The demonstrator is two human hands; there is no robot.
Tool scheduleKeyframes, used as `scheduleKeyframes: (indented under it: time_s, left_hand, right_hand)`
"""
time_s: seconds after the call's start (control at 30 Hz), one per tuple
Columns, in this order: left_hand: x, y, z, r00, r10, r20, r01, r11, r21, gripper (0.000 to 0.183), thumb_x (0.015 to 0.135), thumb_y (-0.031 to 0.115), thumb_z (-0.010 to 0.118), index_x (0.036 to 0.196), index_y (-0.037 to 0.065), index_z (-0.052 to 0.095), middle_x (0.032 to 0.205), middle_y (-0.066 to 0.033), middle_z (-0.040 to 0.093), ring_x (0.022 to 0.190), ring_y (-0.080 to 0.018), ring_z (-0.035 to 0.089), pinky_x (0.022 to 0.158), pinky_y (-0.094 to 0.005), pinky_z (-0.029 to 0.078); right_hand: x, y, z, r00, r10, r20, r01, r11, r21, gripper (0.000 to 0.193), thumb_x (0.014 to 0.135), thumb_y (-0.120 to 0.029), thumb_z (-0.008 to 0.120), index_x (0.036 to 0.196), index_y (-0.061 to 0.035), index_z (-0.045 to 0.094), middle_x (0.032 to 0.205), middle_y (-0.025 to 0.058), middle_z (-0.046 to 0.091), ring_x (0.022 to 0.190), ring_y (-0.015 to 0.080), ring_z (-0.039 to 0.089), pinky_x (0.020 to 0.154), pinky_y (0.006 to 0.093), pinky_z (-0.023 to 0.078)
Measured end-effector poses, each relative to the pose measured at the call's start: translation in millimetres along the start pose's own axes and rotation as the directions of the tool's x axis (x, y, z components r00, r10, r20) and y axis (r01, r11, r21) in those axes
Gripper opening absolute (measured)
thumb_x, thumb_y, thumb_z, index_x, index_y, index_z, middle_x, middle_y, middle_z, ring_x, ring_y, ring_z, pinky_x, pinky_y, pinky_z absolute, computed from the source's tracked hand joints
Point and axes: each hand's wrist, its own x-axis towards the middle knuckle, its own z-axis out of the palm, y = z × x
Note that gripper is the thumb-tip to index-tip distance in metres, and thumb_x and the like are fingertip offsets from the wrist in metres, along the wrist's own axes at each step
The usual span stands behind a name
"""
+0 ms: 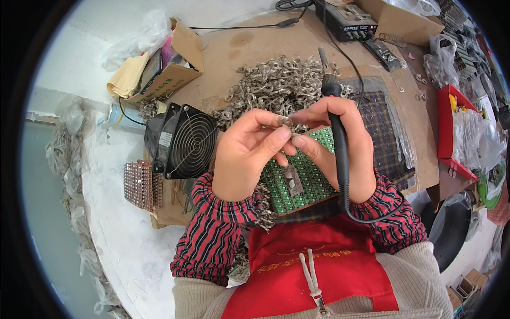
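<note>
Above a green circuit board panel (pixel 311 191) both hands meet at the fingertips. My left hand (pixel 241 154) is closed, pinching a small silvery metal piece (pixel 286 122) between thumb and fingers. A soldering iron (pixel 337 127) lies across my right hand (pixel 355 146), its tip pointing up and away from me and its cord hanging past the wrist. The right thumb and forefinger also reach to the small metal piece. On the panel, just below the fingers, rests a small greyish flat bit (pixel 293 181). Behind the hands is a heap of looped silvery metal strips (pixel 276 80).
A black fan (pixel 192 143) stands left of my left hand, beside stacked brown boards (pixel 141 186). An open cardboard box (pixel 178 69) is at the back left. A black soldering station (pixel 348 24) sits at the back right. A red box (pixel 451 127) with plastic bags stands right.
</note>
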Motion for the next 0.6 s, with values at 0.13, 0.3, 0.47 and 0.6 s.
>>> scheduleKeyframes:
  time_s: [0.13, 0.3, 0.47, 0.6]
  left_hand:
    - [-3.9, -0.9, -0.1, 1.0, -0.028, 0.013, 0.027, 0.999, 0.04, 0.015, 0.102, 0.008, 0.062, 0.112, -0.003, 0.059, 0.101, -0.011, 0.068, 0.084, -0.0145, 0.068, 0.068, -0.026, 0.055]
    - [-11.0, 0.4, 5.3, 1.0, 0.007, 0.008, -0.007, 0.995, 0.096, 0.013, 0.1, 0.002, 0.062, 0.11, -0.003, 0.056, 0.108, -0.0143, 0.067, 0.085, -0.0185, 0.07, 0.065, -0.0267, 0.056]
    - [-15.6, 1.1, 10.0, 1.0, 0.017, -0.003, -0.017, 0.984, 0.179, 0.009, 0.098, -0.004, 0.061, 0.103, -0.003, 0.053, 0.111, -0.0169, 0.067, 0.086, -0.0185, 0.072, 0.066, -0.0265, 0.058]
    - [-17.5, 0.0, 12.8, 0.999, -0.035, -0.003, 0.035, 0.983, 0.18, 0.009, 0.097, -0.006, 0.061, 0.097, -0.002, 0.052, 0.113, -0.0158, 0.066, 0.087, -0.016, 0.073, 0.069, -0.0265, 0.059]
  right_hand:
    - [-4.8, -1.8, -0.9, 0.996, 0.091, 0.013, -0.092, 0.992, 0.09, 0.041, 0.087, 0.001, 0.079, 0.118, -0.0025, 0.052, 0.104, 0.0096, 0.067, 0.095, 0.0161, 0.069, 0.083, 0.0305, 0.057]
    - [-10.2, -3.3, -1.1, 0.989, 0.149, -0.026, -0.146, 0.985, 0.093, 0.039, 0.086, 0.003, 0.079, 0.115, -0.0029, 0.054, 0.099, 0.0077, 0.067, 0.09, 0.0152, 0.069, 0.08, 0.0296, 0.056]
    - [-6.7, -1.6, -2.8, 0.978, -0.194, -0.077, 0.183, 0.975, -0.122, 0.037, 0.076, 0.007, 0.081, 0.106, -0.0035, 0.062, 0.09, 0.0088, 0.07, 0.075, 0.0249, 0.069, 0.065, 0.0328, 0.056]
    - [-10.2, -5.4, 1.4, 0.983, -0.165, -0.08, 0.162, 0.986, -0.039, 0.038, 0.077, 0.008, 0.081, 0.108, -0.0032, 0.062, 0.09, 0.0081, 0.069, 0.075, 0.0229, 0.068, 0.064, 0.0323, 0.056]
